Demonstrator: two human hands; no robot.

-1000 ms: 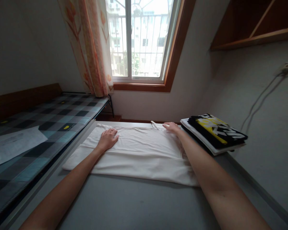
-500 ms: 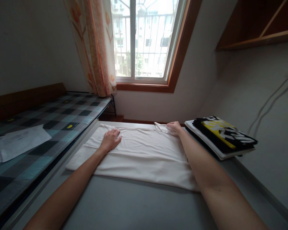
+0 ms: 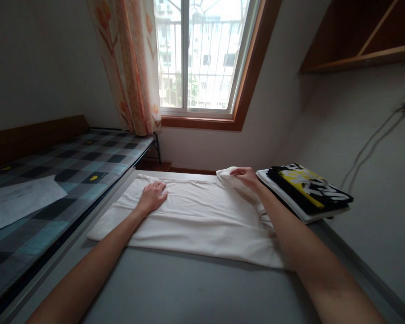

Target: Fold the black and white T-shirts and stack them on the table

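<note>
A white garment, perhaps a shirt (image 3: 195, 202), lies on the grey table (image 3: 195, 288) with its near side folded over in a long strip. My left hand (image 3: 153, 196) rests flat on its left part, fingers stretched out. At the far right corner my right hand (image 3: 245, 176) pinches the cloth and holds a bit of it raised off the table. My right forearm passes over the garment's right end and hides part of it.
Right of the garment sits a stack of folded clothes (image 3: 305, 191), black, yellow and white. A bed with a checked mattress (image 3: 70, 180) stands at the left, papers (image 3: 27, 200) on it. Behind are a curtain (image 3: 135, 67) and window (image 3: 202, 58); a shelf (image 3: 361, 56) hangs upper right.
My right hand has lifted the far right corner of the white garment a little higher. My left hand stays in place on the cloth. The view has shifted slightly.
</note>
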